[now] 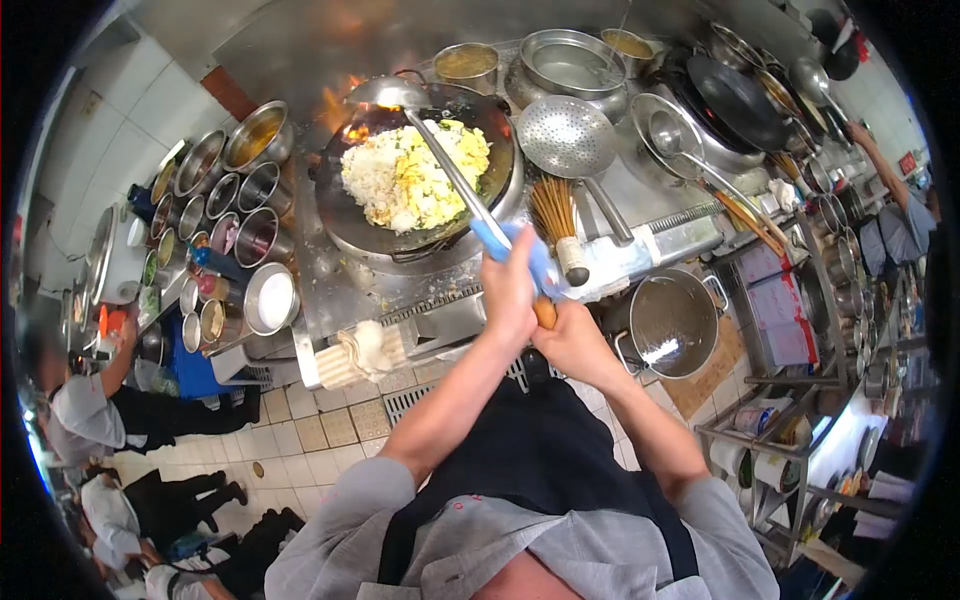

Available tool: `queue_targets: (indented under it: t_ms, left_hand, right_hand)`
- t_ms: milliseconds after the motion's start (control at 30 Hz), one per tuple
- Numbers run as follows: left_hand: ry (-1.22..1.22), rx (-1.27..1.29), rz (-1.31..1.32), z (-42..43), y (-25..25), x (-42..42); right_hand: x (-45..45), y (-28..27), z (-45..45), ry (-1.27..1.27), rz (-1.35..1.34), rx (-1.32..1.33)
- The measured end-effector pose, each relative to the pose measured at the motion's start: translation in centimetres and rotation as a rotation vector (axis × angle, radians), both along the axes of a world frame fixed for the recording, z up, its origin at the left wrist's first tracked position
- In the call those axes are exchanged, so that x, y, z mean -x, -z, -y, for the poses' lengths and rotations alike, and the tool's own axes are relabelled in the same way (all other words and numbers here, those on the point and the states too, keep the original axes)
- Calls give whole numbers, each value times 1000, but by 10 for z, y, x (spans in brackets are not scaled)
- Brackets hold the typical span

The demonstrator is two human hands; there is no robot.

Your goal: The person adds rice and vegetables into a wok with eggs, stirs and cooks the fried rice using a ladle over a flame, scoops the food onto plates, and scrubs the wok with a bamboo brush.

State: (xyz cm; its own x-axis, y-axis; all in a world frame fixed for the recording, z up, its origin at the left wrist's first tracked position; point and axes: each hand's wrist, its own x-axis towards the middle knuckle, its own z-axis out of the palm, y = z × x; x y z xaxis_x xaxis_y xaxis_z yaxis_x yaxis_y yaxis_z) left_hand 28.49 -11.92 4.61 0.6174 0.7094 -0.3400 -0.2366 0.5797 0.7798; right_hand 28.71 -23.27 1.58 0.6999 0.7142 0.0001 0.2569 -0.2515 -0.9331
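Note:
A long-handled ladle (388,93) has its bowl over the back rim of a black wok (345,215). White rice (375,190) and yellow egg (430,175) lie in the wok, and flames show behind its rim. My left hand (510,285) is closed around the ladle's handle, with a blue cloth (542,262) around the shaft beside it. Lower down, my right hand (575,342) is closed near the handle's wooden end. A perforated skimmer (566,138) and a bamboo brush (556,212) rest right of the wok.
Metal containers (265,238) crowd the left side. A large pot (675,325) stands low on the right, before a metal rack (780,440). Basins and stacked woks (738,100) line the back. Several co-workers are at the left; another person's arm (878,160) is at the right.

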Motion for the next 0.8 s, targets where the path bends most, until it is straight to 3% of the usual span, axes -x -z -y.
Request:
queue_targets:
  t_ms: [33,133,167,267,300,333,367,400,433,467,533,600,633,667,700,733,767,800]
  left_hand:
    - [37,-22,10,-2,3,7]
    - [110,-83,19,-16,16,21]
    - [117,-115,19,-23,17,22]
    - [196,-158,52,-54,27,25]
    - [221,-135,43,-66,24,24]
    - [245,-113,36,-80,21,25]
    - [252,-163,-18,-106,49,28]
    - [115,-93,-44,-113,45,33]
    - [29,-147,-43,-125,46,41]
    - [-53,-200,-47,-137,50,51]
    - [-73,-533,-276,-160,54,65]
    - [-19,-957,-514,-169,76,67]
    - [55,-1217,-639,-168,104,61]
    - [135,-1478,-763,-167,118,55]
    - [109,-1539,-739,-160,117,57]
    - [84,-1601,-712,-152,114,61]
    - [65,-1662,-686,-147,112,64]
    - [94,-1634,-689,-149,111,66]
  right_hand:
    - [5,-24,-2,-24,-63,145]
    - [16,-14,-10,-10,-121,77]
    - [15,-5,-12,-112,-243,-24]
    - [8,-22,-15,-273,-1378,-260]
    - [5,1,-13,-422,-1619,-435]
    - [8,-1,-15,-370,-1703,-524]
    - [11,-6,-17,-316,-1785,-609]
    - [12,-8,-18,-259,-1864,-695]
    - [9,-11,-21,-97,-1811,-741]
    - [5,-19,-21,109,-1567,-706]
    - [-16,-19,-25,104,-1164,-731]
    - [-43,-32,-30,43,-707,-485]
    - [-52,-49,-45,94,-368,-305]
    - [-65,-53,-63,56,46,-329]
    - [-78,-57,-80,105,472,-345]
    - [-88,-76,-104,87,597,-451]
    - [-101,-92,-136,1,539,-706]
    - [-107,-119,-162,-111,171,-721]
